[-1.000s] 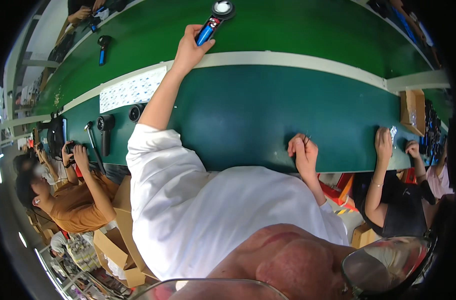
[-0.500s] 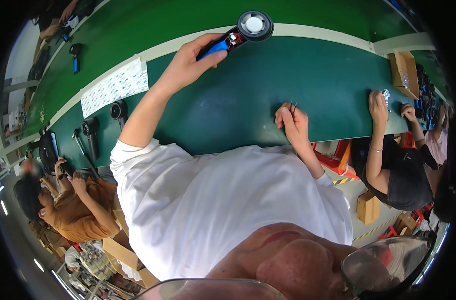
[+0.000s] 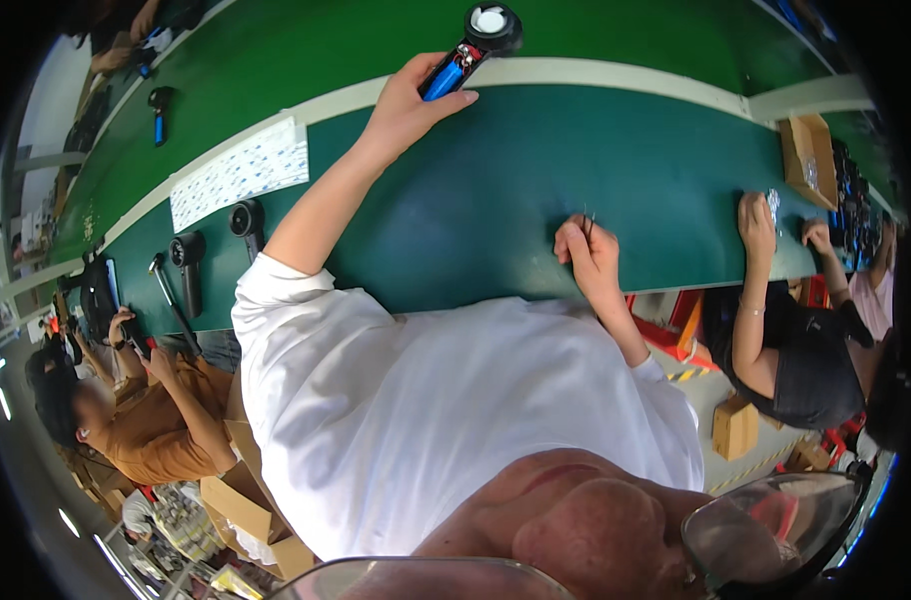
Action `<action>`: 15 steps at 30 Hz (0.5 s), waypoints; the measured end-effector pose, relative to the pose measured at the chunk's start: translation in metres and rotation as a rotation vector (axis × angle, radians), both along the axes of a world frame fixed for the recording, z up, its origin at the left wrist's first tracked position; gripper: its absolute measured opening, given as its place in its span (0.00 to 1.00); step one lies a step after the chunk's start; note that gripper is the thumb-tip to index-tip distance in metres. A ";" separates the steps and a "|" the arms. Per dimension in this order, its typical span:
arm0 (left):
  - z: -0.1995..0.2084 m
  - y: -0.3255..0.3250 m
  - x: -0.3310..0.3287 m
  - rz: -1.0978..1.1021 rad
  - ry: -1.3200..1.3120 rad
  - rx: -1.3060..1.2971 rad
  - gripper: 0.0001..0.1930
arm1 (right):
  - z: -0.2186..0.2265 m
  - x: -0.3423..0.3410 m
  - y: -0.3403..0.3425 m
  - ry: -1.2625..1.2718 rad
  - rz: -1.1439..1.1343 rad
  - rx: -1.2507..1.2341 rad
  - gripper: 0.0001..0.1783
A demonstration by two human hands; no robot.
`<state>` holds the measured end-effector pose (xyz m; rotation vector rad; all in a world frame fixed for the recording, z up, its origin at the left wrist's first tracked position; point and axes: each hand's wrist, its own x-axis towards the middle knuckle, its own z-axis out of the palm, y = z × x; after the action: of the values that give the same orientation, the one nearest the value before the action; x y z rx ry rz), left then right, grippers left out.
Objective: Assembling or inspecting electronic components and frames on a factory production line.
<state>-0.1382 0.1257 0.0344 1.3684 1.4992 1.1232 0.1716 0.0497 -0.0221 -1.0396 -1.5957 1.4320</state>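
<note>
Out over the far edge of the workbench, my left hand (image 3: 408, 108) is closed round the handle of a black handheld fan (image 3: 494, 30). The handle's cover is off, so a blue battery cell (image 3: 443, 82) and red wires show inside. The round head with its white centre points away from me. Nearer my body, my right hand (image 3: 591, 262) rests by the bench's front edge, fingers curled round thin, dark tweezers (image 3: 589, 224) whose tips stick up.
Left on the green bench (image 3: 476, 200) lie a printed sheet (image 3: 241, 175) and black fans (image 3: 187, 262). Another open-handled fan (image 3: 160, 115) lies beyond the pale rail. A cardboard box (image 3: 809, 160) stands far right. People work on both sides; a co-worker's hand (image 3: 757, 222) is at right.
My left hand has moved slightly farther out and turned the fan more upright, its head now higher in view. The right hand stays almost in place with the tweezers.
</note>
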 end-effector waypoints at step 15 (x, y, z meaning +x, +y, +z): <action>-0.064 0.179 -0.119 0.957 0.740 -0.080 0.24 | -0.001 0.000 0.003 -0.003 0.025 0.002 0.17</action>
<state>-0.2575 0.3047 -0.0298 1.0346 2.8883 1.0902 0.1719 0.0528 -0.0231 -1.0245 -1.6175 1.4461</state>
